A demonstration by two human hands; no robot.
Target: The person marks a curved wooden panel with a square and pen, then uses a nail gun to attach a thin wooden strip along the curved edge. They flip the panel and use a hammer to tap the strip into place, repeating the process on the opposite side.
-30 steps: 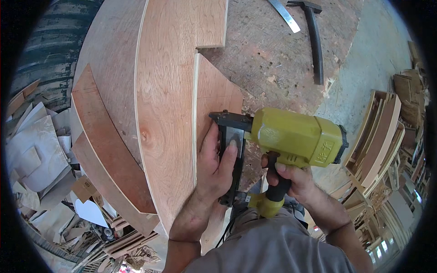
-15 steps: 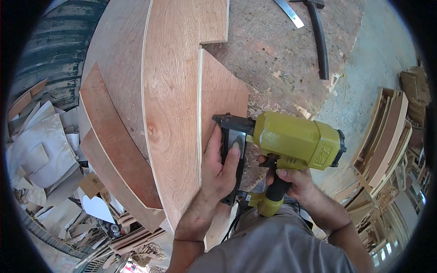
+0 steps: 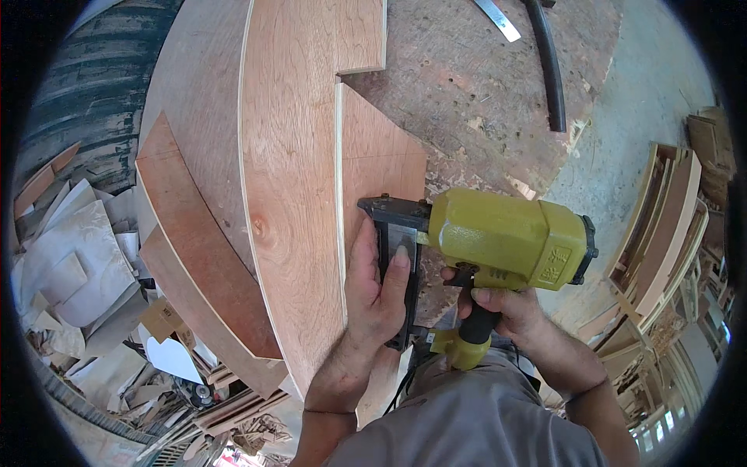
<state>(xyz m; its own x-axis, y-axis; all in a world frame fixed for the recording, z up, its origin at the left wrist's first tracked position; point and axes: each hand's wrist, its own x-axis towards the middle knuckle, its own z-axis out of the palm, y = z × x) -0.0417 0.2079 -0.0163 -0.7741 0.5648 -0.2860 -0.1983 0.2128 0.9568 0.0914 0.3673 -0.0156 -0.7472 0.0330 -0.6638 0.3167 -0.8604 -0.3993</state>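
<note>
A yellow-green pneumatic nail gun [image 3: 506, 241] sits over a small plywood piece [image 3: 381, 171] that butts against a long curved plywood board [image 3: 292, 179]. My right hand [image 3: 506, 307] grips the gun's dark handle from below. My left hand [image 3: 377, 284] lies flat on the plywood, fingers pressed against the gun's black magazine [image 3: 393, 265]. The gun's black nose [image 3: 385, 208] rests on the small piece near the seam between the two boards.
A rough workbench top [image 3: 475, 86] carries a black hose [image 3: 548, 70] and a metal strip [image 3: 498, 17]. Reddish curved plywood offcuts [image 3: 202, 265] lie left of the board. Scrap paper and wood [image 3: 85, 272] litter the floor left; stacked curved frames [image 3: 661, 226] stand right.
The nail gun and both hands have shifted slightly down and right along the seam; my left hand stays against the magazine.
</note>
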